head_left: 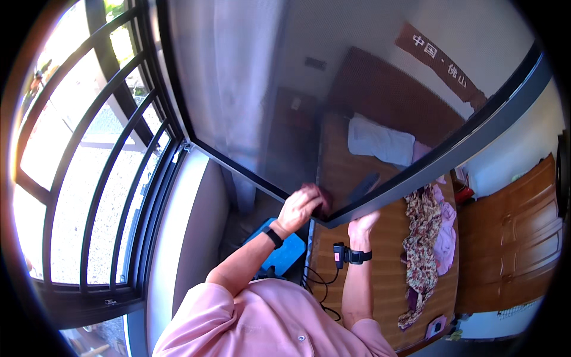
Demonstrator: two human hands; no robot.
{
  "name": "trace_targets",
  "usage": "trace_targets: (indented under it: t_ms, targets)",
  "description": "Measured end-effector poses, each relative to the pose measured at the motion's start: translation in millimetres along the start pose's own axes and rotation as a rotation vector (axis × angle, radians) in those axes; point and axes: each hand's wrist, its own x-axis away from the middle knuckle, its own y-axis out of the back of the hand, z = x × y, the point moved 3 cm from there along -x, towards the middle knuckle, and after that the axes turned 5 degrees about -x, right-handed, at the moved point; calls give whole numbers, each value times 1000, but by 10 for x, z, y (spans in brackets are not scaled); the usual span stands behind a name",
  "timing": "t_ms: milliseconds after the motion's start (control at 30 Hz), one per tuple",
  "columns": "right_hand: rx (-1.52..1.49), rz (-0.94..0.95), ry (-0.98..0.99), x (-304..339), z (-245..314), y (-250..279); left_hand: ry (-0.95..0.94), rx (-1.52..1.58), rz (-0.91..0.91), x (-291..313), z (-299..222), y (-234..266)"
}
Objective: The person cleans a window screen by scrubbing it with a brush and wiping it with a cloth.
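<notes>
A large dark-framed window screen panel point(250, 77) stands swung open into the room, with the bed showing through its mesh. My left hand point(300, 208) is closed around a dark red cloth point(323, 201), pressed to the panel near its lower corner. Just right of that corner, my right hand point(364, 225) holds the outer edge of the panel's frame point(410, 187); its fingertips are hidden behind the frame. A black band point(273, 237) circles my left wrist. Around my right wrist is a black strap point(357, 256) with a small device and cable.
Black window bars point(98, 196) curve along the left above a white sill point(178, 220). Below the panel is a blue box point(284, 254). The bed point(380, 285) carries a patterned cloth point(421, 250) and a pink cloth point(443, 238). A wooden cabinet point(505, 238) stands at the right.
</notes>
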Motion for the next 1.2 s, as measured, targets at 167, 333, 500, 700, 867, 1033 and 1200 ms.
trace_targets:
  t_ms: [167,333,500,700,867,1033,1200]
  targets:
    - [-20,8,6,56,127,-13,-24,35,-169,-551,-21,408]
    - [7,10,46,271,46,9,197,-183,-577,-1435,169,982]
    - [-19,-46,21,282,24,-32,-16,3,-297,-550,-96,204]
    - [17,16,6,-1,112,-78,119,100,374,321,-193,-330]
    - [-5,-23,39,116,74,-134,-6,154,-258,-929,-477,538]
    - [-62,-55,22,330,78,-255,-90,92,-386,-1485,-603,504]
    - [-100,583,-27,-80,18,121,-122,159,-173,-663,-485,-44]
